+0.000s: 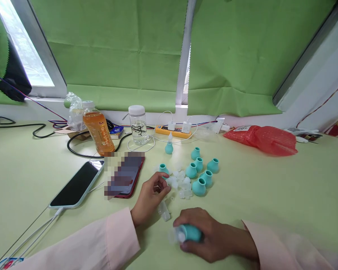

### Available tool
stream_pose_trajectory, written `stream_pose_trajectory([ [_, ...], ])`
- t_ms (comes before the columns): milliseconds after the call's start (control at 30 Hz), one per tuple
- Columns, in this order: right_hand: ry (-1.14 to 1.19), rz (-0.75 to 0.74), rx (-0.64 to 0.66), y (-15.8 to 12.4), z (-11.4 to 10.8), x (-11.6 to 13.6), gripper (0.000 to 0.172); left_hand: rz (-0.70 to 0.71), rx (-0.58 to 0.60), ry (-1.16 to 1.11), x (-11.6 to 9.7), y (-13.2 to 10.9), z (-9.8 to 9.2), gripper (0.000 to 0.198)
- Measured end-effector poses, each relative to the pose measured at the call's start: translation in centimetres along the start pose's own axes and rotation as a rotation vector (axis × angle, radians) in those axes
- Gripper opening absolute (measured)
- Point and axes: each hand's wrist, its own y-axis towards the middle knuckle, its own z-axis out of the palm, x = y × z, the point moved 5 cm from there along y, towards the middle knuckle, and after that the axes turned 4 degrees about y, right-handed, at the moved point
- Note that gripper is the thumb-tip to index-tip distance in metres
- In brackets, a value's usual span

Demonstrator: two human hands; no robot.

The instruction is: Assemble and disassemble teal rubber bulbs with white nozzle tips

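Observation:
My right hand (205,236) is wrapped round a teal squeeze bulb (192,233), which lies on its side with a blurred clear plastic part (173,235) at its mouth. My left hand (150,197) is palm down, its thumb and forefinger apart, beside small translucent white pieces (181,179); nothing shows in its grasp. Just beyond its fingertips stands one teal bulb (163,168). Below those fingers lies a clear plastic tube (164,211). Several more open-mouthed teal bulbs (199,186) stand right of the pile. Farther back, a teal bulb with a clear nozzle (169,144) stands upright.
Left of my hands lie a red-cased phone (126,176) and a pale-cased phone (76,185) with cables. Behind are an orange drink bottle (98,129), a white-lidded jar (138,125) and a yellow power strip (173,131). A red plastic bag (261,139) lies at the back right.

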Motion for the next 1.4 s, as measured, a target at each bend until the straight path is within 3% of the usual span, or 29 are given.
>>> stream_pose_trajectory([
  [100, 0.043, -0.107, 0.222, 0.7, 0.7, 1.4, 0.023, -0.010, 0.010, 0.005, 0.1, -0.1, 0.2, 0.018],
  [200, 0.018, -0.062, 0.277, 0.9, 1.0, 1.4, 0.025, -0.019, -0.011, -0.041, -0.2, -0.2, 0.1, 0.016],
  [400, -0.066, 0.248, 0.127, -0.1, 1.0, -1.3, 0.044, 0.042, -0.119, -0.077, -0.9, -0.6, -0.9, 0.012],
  [533, -0.032, 0.284, -0.011, -0.4, 0.7, -1.9, 0.035, 0.161, -0.155, 0.017, -1.6, -0.9, -1.6, 0.012],
  [700, -0.104, 0.310, -0.382, -0.7, -0.1, -2.9, 0.023, 0.520, 0.017, 0.237, -3.9, -2.2, -0.4, 0.017],
  [767, -0.111, 0.283, -0.458, -0.9, -0.1, -3.2, 0.022, 0.649, 0.059, 0.334, -4.4, -2.9, 0.2, 0.025],
  [933, -0.015, 0.291, -0.445, -1.0, -0.4, -3.3, 0.016, 0.775, 0.055, 0.573, -4.6, -3.5, 1.2, 0.030],
  [1200, 0.349, 0.530, -0.351, -0.7, -0.2, -4.0, 0.010, 0.886, -0.144, 0.912, -4.8, -3.4, 1.1, 0.025],
  [1400, 0.503, 0.641, -0.360, -1.0, 0.6, -4.5, 0.015, 0.990, -0.144, 0.862, -4.6, -3.8, 0.9, 0.017],
])
